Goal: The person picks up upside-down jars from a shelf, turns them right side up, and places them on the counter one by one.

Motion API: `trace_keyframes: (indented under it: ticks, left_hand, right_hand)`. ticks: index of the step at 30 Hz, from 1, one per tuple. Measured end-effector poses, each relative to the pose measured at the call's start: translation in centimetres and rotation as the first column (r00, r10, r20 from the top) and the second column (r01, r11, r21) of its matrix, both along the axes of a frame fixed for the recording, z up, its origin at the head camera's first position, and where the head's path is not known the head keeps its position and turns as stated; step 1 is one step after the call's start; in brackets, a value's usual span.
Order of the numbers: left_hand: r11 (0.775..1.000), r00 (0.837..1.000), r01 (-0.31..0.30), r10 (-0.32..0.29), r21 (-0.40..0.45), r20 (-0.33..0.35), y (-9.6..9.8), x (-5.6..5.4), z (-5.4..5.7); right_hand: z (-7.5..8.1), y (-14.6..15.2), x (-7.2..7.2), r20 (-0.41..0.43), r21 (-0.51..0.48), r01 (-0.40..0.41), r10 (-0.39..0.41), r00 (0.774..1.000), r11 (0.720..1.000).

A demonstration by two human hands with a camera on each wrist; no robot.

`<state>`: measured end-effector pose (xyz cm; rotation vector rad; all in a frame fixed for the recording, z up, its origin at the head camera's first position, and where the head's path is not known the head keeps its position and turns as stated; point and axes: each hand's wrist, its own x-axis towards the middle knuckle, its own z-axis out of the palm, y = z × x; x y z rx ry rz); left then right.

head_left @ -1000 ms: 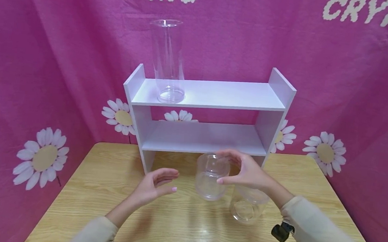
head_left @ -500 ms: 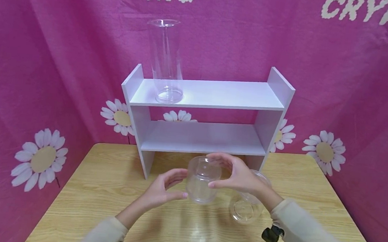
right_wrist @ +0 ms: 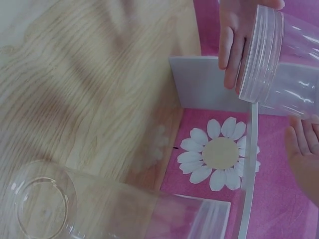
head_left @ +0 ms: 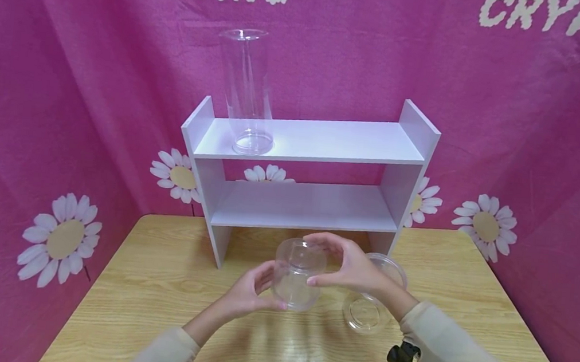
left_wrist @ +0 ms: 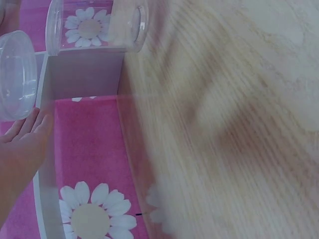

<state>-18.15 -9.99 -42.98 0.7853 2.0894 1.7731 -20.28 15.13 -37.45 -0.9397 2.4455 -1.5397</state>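
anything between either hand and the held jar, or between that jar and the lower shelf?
Nothing visible. The left hand and right hand are both on the held jar, and no object shows between it and the lower shelf. The other jar stands off to the right, partly behind the right forearm.

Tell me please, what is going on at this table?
A person is holding a clear jar with both hands, in the air above the wooden table, in front of the white shelf. The right hand and the left hand are on opposite sides of it. A second jar stands on the table, partly hidden by the right forearm. A tall clear cylinder stands on the top board.
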Motion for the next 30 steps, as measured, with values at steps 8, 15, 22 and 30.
trace_keyframes:
  ticks: [8, 15, 22, 30]
  left_hand:
    - [0.999, 1.000, -0.022, 0.023, 0.032, -0.009, 0.4, 0.3, -0.4]
    - [0.996, 0.996, -0.085, 0.086, 0.022, -0.036, 0.4, 0.4, -0.5]
    - [0.990, 0.986, -0.132, 0.125, -0.058, -0.111, 0.0, 0.3, -0.3]
    - [0.920, 0.920, -0.301, 0.211, -0.250, -0.330, 0.1, 0.7, 1.0]
  right_hand:
    - [-0.3, 0.4, 0.3, 0.004, -0.015, -0.027, 0.028, 1.000, 1.000]
    - [-0.3, 0.7, 0.3, 0.004, -0.038, -0.059, 0.059, 0.998, 0.998]
    - [-0.1, 1.1, 0.3, -0.054, -0.032, -0.067, 0.065, 0.996, 0.997]
    - [1.2, 0.1, 1.1, -0.366, 0.137, 0.004, 0.047, 0.929, 0.991]
